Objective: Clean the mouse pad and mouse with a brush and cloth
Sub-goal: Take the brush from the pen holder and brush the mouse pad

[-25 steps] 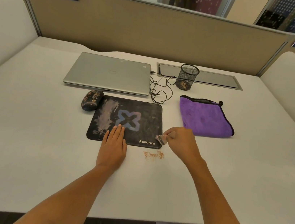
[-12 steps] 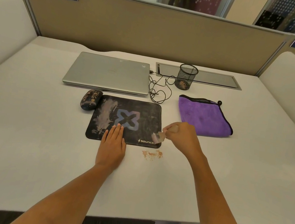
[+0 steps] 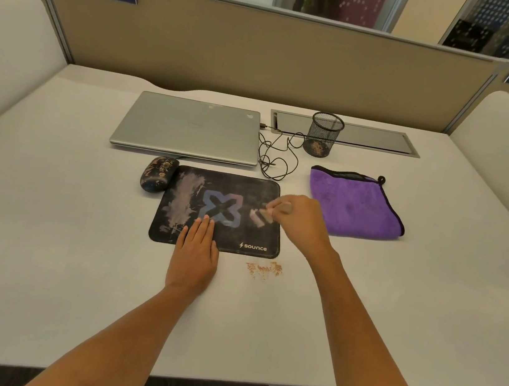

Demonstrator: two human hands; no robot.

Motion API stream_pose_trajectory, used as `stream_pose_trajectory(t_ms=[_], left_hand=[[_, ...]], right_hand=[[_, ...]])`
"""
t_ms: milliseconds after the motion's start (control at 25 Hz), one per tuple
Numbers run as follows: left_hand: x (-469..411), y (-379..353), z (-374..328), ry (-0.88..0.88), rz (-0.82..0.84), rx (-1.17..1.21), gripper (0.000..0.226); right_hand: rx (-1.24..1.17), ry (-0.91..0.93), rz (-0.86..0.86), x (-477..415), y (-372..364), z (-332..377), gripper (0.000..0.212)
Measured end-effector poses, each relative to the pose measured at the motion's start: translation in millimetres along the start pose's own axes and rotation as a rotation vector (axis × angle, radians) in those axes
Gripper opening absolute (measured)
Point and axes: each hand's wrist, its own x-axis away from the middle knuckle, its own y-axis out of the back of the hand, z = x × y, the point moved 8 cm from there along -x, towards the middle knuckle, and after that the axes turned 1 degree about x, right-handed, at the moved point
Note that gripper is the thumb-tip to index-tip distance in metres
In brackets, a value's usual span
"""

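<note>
Surface point(image 3: 45, 229): white, small crumb pile point(image 3: 263, 269).
Mouse pad point(image 3: 246, 191): left side dusty.
Left hand point(image 3: 194, 251): flat, holding pad.
Right hand point(image 3: 298, 222): pinching brush point(image 3: 261, 217).
Left to do: mouse point(image 3: 158, 173), cloth point(image 3: 354, 205) untouched.

White desk point(image 3: 45, 229) (beige partition point(image 3: 265, 57) behind)

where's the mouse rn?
Head view: the mouse sits on the desk touching the mouse pad's far-left corner, just in front of the closed laptop. Neither hand touches it.
</note>
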Motion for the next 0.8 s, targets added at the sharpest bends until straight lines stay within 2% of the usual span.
stream_pose_trajectory(t_ms=[120,280,520,640,720,800], left_hand=[[0,0,0,0.002,-0.004,-0.001,0.061],[0,1,0,0.009,-0.006,0.006,0.061],[0,1,0,0.0,-0.015,0.003,0.061],[0,-1,1,-0.008,-0.023,-0.005,0.065],[0,-2,2,-0.013,-0.021,-0.004,0.068],[0,-1,1,-0.017,-0.025,0.013,0.07]], right_hand=[[-0.054,-0.011,-0.111,-32,3,4,0.025],[0.054,-0.03,-0.035,-58,-20,8,0.025],[0.43,0.05,0.347,-26,-62,34,0.026],[0.426,0.082,0.485,17,-65,33,0.028],[0.272,0.098,0.396,34,-45,28,0.026],[-0.027,0.006,0.126,36,-11,12,0.022]])
